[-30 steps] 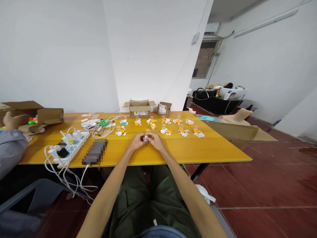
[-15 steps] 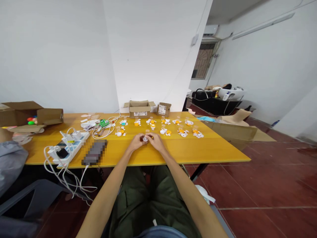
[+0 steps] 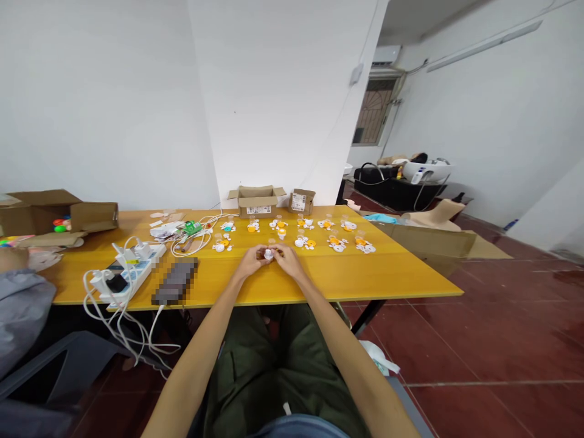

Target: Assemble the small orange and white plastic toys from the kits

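Observation:
Close together over the yellow table (image 3: 310, 280), my left hand (image 3: 251, 262) and my right hand (image 3: 285, 260) are both closed on one small white round plastic part (image 3: 269, 254). Its exact kind is too small to make out, and fingers cover its sides. Just beyond my fingertips stands a small clear cup (image 3: 272, 242), partly hidden. Farther back lie several little groups of white, orange and teal plastic pieces, such as an orange and white group (image 3: 281, 232) and a white and orange group (image 3: 305, 242), many with a clear cup beside them.
Two cardboard boxes, a wider one (image 3: 256, 204) and a smaller one (image 3: 301, 202), stand against the wall. On the left are a power strip (image 3: 137, 271) with tangled white cables, a pixelated dark device (image 3: 176, 281), a green circuit board (image 3: 192, 228) and another person's sleeve (image 3: 22, 310).
The white part between my fingers has turned slightly, and its pale face shows more. Both my hands stay in nearly the same place. At the left, the other person's arm has shifted a little.

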The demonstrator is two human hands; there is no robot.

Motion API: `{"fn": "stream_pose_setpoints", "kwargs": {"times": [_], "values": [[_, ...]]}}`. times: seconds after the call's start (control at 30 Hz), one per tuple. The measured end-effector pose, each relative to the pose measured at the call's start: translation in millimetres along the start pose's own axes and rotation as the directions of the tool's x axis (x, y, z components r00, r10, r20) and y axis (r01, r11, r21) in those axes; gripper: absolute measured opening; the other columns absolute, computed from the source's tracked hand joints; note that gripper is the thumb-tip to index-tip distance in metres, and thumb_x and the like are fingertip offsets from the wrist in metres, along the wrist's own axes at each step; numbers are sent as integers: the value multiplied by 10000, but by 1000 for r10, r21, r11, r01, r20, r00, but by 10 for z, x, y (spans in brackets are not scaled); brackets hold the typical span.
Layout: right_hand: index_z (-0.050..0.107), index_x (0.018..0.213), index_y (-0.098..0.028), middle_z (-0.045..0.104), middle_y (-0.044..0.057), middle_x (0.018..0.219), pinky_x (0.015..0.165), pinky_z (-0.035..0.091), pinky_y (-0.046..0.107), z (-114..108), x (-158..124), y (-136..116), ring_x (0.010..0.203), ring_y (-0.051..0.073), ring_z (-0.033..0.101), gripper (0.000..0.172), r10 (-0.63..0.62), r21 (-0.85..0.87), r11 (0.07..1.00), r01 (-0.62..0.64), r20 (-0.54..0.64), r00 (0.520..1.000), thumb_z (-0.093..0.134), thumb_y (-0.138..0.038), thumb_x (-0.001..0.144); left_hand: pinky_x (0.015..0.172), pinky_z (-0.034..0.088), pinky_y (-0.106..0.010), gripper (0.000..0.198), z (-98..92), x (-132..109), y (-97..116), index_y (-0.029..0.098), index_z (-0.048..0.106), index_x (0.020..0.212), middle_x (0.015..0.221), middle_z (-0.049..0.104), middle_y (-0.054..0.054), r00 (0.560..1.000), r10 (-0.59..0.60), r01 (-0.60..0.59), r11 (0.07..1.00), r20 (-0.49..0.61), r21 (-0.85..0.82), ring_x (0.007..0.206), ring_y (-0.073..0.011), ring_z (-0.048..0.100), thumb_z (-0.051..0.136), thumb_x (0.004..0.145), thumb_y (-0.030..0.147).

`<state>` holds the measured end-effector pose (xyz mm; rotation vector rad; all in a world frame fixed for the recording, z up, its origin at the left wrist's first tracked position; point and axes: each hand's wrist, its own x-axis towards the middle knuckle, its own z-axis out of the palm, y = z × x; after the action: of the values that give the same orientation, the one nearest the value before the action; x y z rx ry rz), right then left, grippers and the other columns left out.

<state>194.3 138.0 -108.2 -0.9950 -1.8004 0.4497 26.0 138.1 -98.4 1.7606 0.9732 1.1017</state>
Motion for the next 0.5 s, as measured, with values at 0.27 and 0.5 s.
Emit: {"fn": "stream_pose_setpoints", "kwargs": {"times": [0.27,0.5], "values": [[770,896,-257,776,25,977,870,561,350,17,-1,4,930,221,705,318,61,-9,998,-61,3,998,556,-73,747,888,568,-357,337,-4,-7,9,171,709,1004,979,774,-65,1000,12,-12,1000,-4,28,917,-212,714,805,681,189],[772,906,-265,773,17,940,809,565,337,17,-15,-53,855,223,699,263,75,-32,997,-74,36,997,604,-122,763,864,570,-341,305,-8,-2,-10,170,711,979,965,771,-58,999,38,-37,998,-12,49,901,-207,713,792,685,170]]}}
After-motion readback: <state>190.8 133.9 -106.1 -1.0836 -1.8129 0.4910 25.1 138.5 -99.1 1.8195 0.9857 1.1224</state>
